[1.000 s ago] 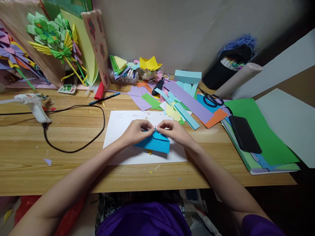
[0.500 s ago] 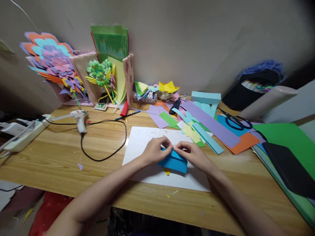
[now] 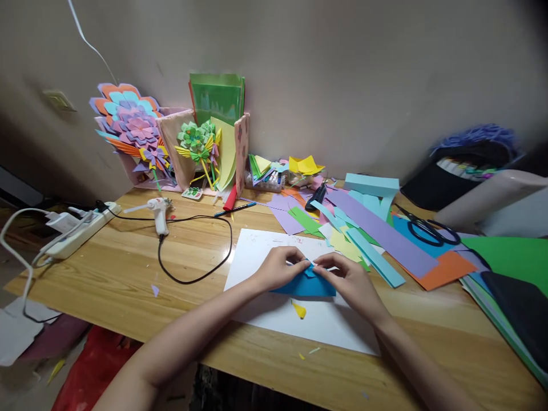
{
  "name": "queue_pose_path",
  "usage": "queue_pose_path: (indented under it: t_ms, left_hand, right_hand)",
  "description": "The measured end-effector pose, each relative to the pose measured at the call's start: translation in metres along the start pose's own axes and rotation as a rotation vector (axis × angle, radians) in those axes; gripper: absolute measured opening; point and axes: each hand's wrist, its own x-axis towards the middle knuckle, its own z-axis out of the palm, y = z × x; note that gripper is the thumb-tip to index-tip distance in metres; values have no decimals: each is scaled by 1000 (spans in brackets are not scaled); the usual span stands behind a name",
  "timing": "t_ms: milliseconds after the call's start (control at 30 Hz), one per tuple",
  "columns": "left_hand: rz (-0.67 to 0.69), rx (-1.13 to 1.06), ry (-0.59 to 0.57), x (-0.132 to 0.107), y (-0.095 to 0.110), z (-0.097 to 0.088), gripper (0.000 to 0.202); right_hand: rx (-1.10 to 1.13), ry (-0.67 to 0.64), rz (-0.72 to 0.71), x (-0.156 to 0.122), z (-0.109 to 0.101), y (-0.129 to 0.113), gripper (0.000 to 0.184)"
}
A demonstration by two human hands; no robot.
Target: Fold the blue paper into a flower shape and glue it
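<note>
A piece of blue paper [image 3: 303, 287] with a folded upper edge is held just over a white sheet [image 3: 252, 245]. My left hand [image 3: 282, 268] pinches its top edge between thumb and fingers. Close beside it, my right hand [image 3: 346, 279] grips the same edge from the other side, thumb low and fingers curled over. The two thumbs nearly meet at the fold, and the fingers hide part of it. Below the blue paper, a small yellow paper scrap [image 3: 299, 310] lies on the white sheet.
Paper strips, such as a purple strip [image 3: 381, 231], lie behind my right hand, with scissors [image 3: 428, 228] farther right. A white glue gun [image 3: 160, 216] and its black cord rest at left near a power strip [image 3: 83, 231]. Paper flowers [image 3: 137, 125] stand at the back left.
The view has shifted, so everything sits lower and farther right. The blue paper has turned more level, and its folded top flap looks different under my fingers. The yellow scrap shows more fully.
</note>
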Motion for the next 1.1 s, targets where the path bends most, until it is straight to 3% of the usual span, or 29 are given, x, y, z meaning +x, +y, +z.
queue_pose_path:
  t_ms: [333,500,667,933,1100]
  left_hand:
    - [-111,-83,-198,5,2,-9,20]
    - [-61,93,-133,1,1,-4,19]
    - [-14,241,-98,-3,4,0,19]
    - [-58,118,-130,0,8,-2,19]
    - [-118,27,-150,4,6,0,26]
  right_hand:
    - [-5,23,-31,0,4,2,16]
    - [-61,-94,-43,0,3,2,19]
    - [-110,-84,-123,-2,9,3,16]
    - [22,-181,-62,2,6,6,19]
    - [10,-155,-71,5,1,7,17]
